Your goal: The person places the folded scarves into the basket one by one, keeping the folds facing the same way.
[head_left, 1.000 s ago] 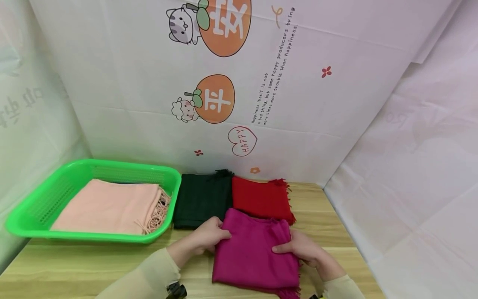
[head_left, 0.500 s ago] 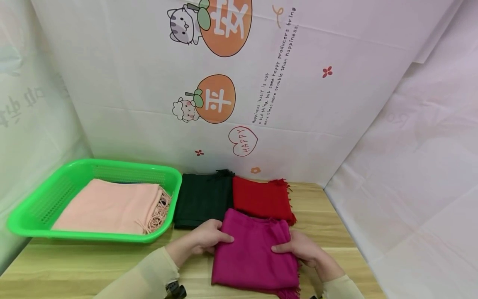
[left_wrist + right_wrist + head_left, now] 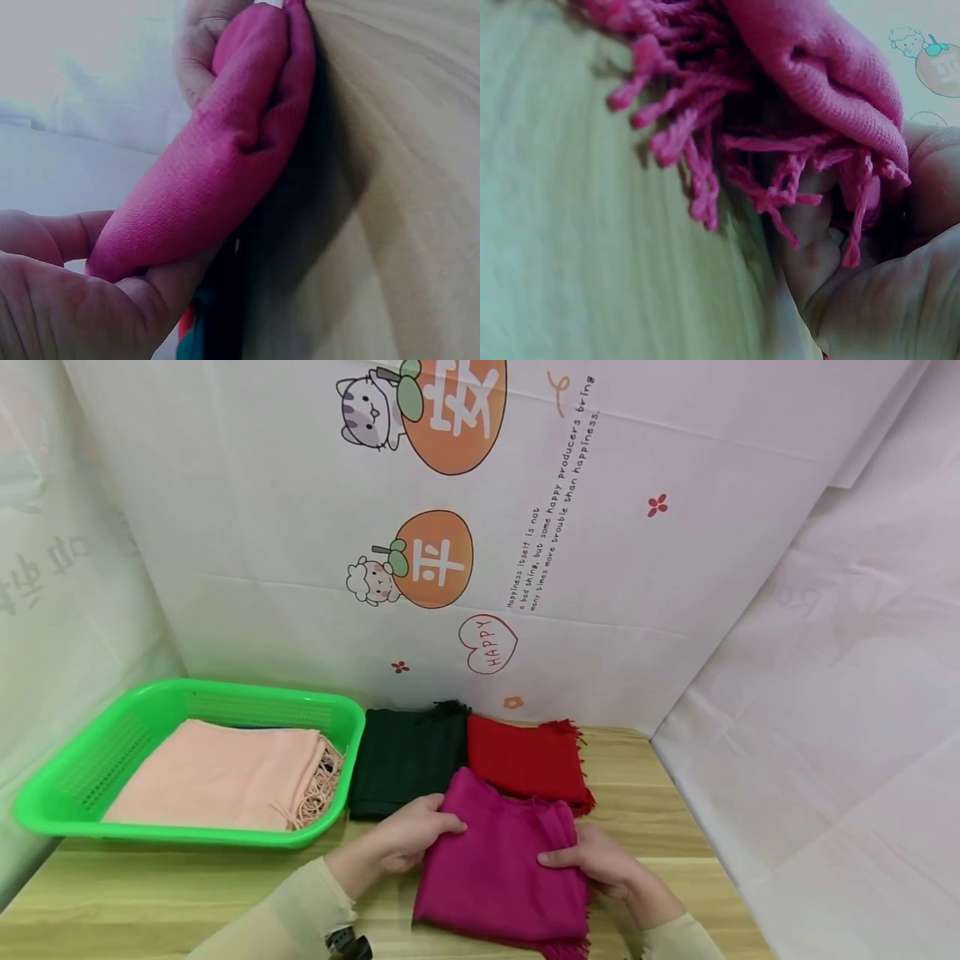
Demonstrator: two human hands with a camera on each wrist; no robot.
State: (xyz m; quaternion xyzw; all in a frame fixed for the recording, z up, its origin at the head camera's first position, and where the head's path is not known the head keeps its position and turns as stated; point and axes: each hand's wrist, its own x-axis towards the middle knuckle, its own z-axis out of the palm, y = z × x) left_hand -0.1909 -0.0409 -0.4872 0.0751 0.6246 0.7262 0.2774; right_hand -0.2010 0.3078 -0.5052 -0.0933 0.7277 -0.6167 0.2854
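A folded magenta scarf [image 3: 502, 868] is held by its two sides in front of the person. The left hand [image 3: 412, 833] grips its left edge, thumb on top and fingers beneath; the left wrist view shows the cloth [image 3: 187, 187] pinched, with a dark gap between it and the table. On the opposite side the right hand [image 3: 600, 860] pinches the fringed edge, thumb on top. Knotted tassels [image 3: 697, 150] dangle by its fingers in the right wrist view. Behind lie a folded dark green scarf [image 3: 408, 764] and a folded red scarf [image 3: 525, 760], side by side.
At the left stands a green plastic basket [image 3: 187, 837] holding a folded pale pink scarf [image 3: 217, 777], with a sliver of dark blue behind it. White printed sheeting [image 3: 600, 610] walls the wooden table [image 3: 187, 893] at the back and sides.
Both hands and the magenta scarf have shifted slightly left, and the scarf's far left corner has moved a little farther back. The basket and other scarves have stayed put.
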